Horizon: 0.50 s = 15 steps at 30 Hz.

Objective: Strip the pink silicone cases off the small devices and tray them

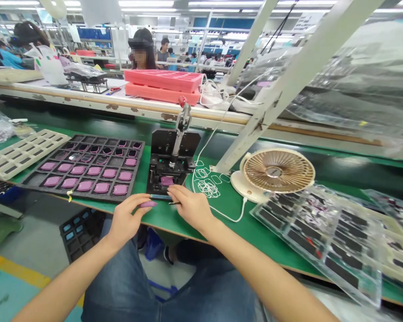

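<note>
My left hand pinches a small purple part between thumb and fingers at the table's front edge. My right hand is closed around a thin dark tool, its tip pointing left toward the part. Both hands sit just in front of a black press jig with an upright lever; another purple part lies in the jig's nest. To the left, a black tray holds rows of purple parts.
A beige tray lies far left. A small fan and clear trays of dark strips fill the right. White loops lie beside the jig. Pink trays and people sit beyond the conveyor. A slanted white post rises behind.
</note>
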Each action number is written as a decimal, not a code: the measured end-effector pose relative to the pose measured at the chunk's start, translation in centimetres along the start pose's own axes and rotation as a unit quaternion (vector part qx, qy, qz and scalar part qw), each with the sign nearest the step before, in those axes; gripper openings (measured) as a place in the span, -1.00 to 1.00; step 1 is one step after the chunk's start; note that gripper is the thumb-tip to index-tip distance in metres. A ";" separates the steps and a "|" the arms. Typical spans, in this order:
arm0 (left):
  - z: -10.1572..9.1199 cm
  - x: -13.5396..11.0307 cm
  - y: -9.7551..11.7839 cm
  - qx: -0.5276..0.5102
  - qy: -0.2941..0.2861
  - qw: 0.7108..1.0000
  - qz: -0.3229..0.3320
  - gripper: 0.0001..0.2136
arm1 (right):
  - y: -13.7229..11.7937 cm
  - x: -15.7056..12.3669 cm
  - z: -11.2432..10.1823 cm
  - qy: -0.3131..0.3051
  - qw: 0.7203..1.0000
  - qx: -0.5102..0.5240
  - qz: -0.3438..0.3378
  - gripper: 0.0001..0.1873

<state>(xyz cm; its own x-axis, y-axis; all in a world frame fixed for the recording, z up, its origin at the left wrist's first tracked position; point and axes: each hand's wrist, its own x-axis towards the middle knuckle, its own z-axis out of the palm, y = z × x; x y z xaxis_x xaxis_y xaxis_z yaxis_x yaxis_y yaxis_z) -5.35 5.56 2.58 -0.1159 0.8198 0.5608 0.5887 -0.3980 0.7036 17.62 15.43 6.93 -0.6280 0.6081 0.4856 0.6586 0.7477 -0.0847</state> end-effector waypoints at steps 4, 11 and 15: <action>0.2 -0.8 0.7 0.014 0.020 1.000 0.005 -0.86 | 1.4 1.6 3.6 -0.079 0.997 -0.010 0.023 -0.56; 1.1 1.2 0.5 0.068 0.053 0.995 0.046 -0.77 | 1.4 3.8 3.0 -0.135 0.990 -0.034 0.026 -0.51; 3.9 3.8 -0.3 0.108 0.005 0.990 0.092 -0.77 | 0.6 -0.6 1.1 -0.076 0.994 -0.045 0.059 -0.50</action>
<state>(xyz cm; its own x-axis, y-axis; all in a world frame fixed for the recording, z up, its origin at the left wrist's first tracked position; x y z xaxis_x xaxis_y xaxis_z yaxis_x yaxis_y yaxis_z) -2.84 10.34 2.82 0.0007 0.7370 0.6759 0.7572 -0.4419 0.4810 17.90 15.82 5.62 -0.5959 0.7281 0.3389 0.7611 0.6466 -0.0508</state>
